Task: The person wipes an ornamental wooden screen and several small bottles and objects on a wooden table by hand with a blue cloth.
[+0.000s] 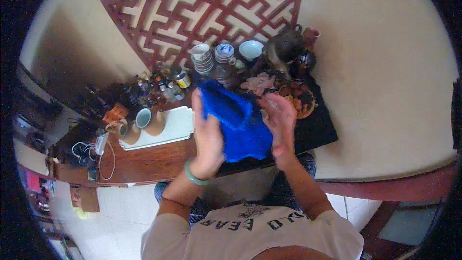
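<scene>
A bright blue cloth [245, 137] hangs in folds between my hands, above the near edge of a wooden table. My left hand [209, 126], with a pale green bangle at the wrist, holds the cloth's left part, the thumb side against a raised fold. On the cloth's right side is my right hand [281, 119], blurred, its fingers bent; whether it grips the cloth cannot be told. Left of my left hand lies a white tray [177, 124] bearing a brown cup with a pale inside [149, 121]. A pink flower-shaped piece [258, 83] is just beyond the cloth.
Stacked bowls [202, 57], a blue-and-white bowl [224, 52] and a pale bowl [251, 50] stand at the back. A dark pot [285, 48] and a round basket [306, 110] are at the right. Small bottles [171, 92] and a white cable [113, 162] are at the left.
</scene>
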{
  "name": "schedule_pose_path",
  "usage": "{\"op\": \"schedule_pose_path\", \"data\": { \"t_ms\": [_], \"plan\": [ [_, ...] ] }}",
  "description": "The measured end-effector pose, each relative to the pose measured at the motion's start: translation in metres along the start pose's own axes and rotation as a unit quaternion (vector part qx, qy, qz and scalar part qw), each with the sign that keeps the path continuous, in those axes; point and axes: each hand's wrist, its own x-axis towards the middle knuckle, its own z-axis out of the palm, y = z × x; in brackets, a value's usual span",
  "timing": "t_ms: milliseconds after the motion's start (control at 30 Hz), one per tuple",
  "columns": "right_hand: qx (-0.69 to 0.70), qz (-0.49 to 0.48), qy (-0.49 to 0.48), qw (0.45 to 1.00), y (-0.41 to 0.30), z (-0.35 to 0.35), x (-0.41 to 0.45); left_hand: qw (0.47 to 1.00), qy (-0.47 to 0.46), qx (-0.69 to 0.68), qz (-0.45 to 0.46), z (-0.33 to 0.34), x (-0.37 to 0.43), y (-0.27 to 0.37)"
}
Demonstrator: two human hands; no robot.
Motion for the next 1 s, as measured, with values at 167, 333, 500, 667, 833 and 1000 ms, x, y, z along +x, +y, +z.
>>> {"op": "schedule_pose_path", "data": {
  "t_ms": [167, 333, 500, 667, 833, 1000],
  "plan": [
    [0.135, 0.202, 0.023, 0.97, 0.007, 0.01, 0.005, 0.977, -0.133, 0.098, 0.137, -0.009, -0.001, -0.04],
    [0.033, 0.361, -0.003, 0.932, 0.006, 0.003, 0.042, 0.899, -0.221, 0.325, 0.192, -0.039, -0.002, -0.005],
    [-0.532, 0.074, -0.073, 0.841, 0.008, -0.036, 0.158, 0.933, -0.01, 0.294, 0.209, -0.087, -0.008, -0.004],
    [-0.738, 0.022, -0.125, 0.662, -0.027, -0.063, 0.303, 0.915, 0.104, 0.329, 0.208, -0.169, -0.028, -0.05],
    [-0.872, 0.069, -0.083, 0.478, -0.034, -0.093, 0.379, 0.895, 0.163, 0.368, 0.19, -0.202, -0.047, -0.078],
    [-0.874, 0.109, -0.082, 0.466, 0.002, -0.107, 0.4, 0.883, 0.213, 0.362, 0.209, -0.23, -0.063, -0.09]
  ]
}}
